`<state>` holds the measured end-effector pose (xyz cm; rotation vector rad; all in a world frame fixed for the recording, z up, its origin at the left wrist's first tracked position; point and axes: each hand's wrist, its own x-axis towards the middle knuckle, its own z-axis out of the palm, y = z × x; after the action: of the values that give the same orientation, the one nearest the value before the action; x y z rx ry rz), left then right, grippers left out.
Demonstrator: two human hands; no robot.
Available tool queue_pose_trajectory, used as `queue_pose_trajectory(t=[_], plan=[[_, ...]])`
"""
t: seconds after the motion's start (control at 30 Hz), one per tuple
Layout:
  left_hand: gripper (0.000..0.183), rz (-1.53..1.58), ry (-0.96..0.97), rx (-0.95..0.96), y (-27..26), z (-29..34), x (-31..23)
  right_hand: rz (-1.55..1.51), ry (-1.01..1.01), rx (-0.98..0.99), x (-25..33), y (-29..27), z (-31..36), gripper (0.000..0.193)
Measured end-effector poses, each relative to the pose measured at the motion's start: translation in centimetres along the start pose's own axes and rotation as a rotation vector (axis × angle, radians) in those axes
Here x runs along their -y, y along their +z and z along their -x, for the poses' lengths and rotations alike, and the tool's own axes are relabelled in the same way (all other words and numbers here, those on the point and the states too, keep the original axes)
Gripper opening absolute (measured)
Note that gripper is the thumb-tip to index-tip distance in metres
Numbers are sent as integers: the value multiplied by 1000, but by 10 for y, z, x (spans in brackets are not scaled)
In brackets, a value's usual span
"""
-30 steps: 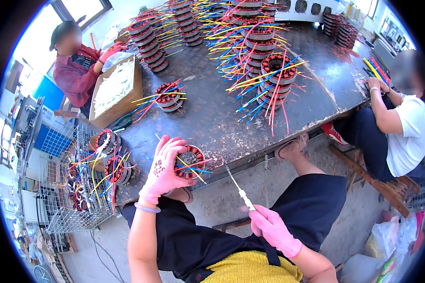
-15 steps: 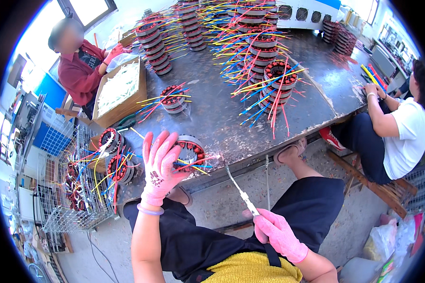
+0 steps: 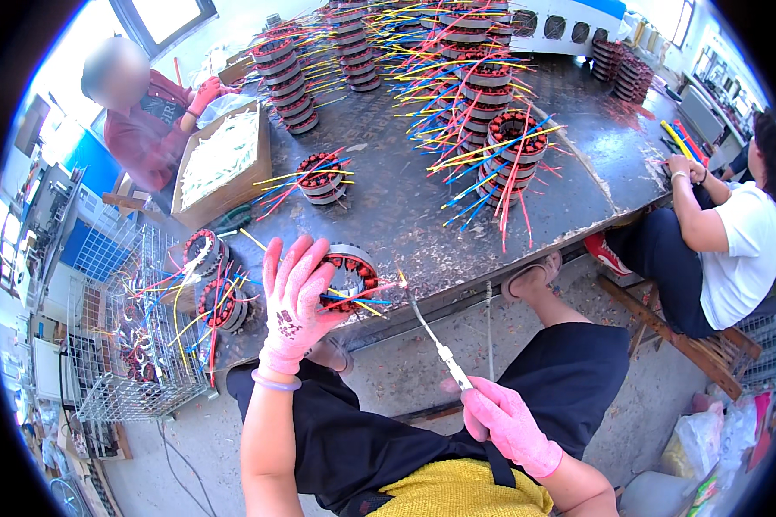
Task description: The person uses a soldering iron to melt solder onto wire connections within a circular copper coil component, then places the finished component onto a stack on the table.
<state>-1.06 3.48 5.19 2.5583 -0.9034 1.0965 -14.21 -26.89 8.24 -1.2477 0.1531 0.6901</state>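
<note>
My left hand (image 3: pixel 295 297), in a pink glove, grips a motor stator (image 3: pixel 369 274) at the near table edge. The stator is a grey ring with red windings inside and red, blue and yellow leads on its near side. My right hand (image 3: pixel 509 426), also gloved in pink, is closed round the white handle of a long-necked tool (image 3: pixel 447 355). Its thin, slightly bent stem points up toward the stator. A small orange flame or glow shows at the tip, close to the end of a red lead. Whether they touch I cannot tell.
Two stators (image 3: pixel 222 303) stand left of my hand, beside a wire basket (image 3: pixel 138 396). One stator (image 3: pixel 322 181) sits farther in, with stacks of stators (image 3: pixel 513 155) behind. An open carton (image 3: pixel 224 168) holds pale pieces. One person (image 3: pixel 151 129) works at left, another (image 3: pixel 733 233) at right.
The tool's tip has shifted slightly up and left, and its small orange glow now shows more plainly beside the red lead. My left hand keeps its hold on the stator.
</note>
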Motion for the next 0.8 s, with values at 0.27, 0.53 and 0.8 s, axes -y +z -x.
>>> queue_pose_trajectory(t=[0.27, 0.53, 0.8], plan=[[83, -5, 12, 7, 2, 0, -1, -22, 3, -11, -1, -1, 2, 38], [89, 187, -174, -23, -8, -6, -5, -30, -46, -35, 0, -7, 8, 38], [104, 256, -270, 142, -45, -61, -21, 41, -278, -270, 4, -48, 24, 32]])
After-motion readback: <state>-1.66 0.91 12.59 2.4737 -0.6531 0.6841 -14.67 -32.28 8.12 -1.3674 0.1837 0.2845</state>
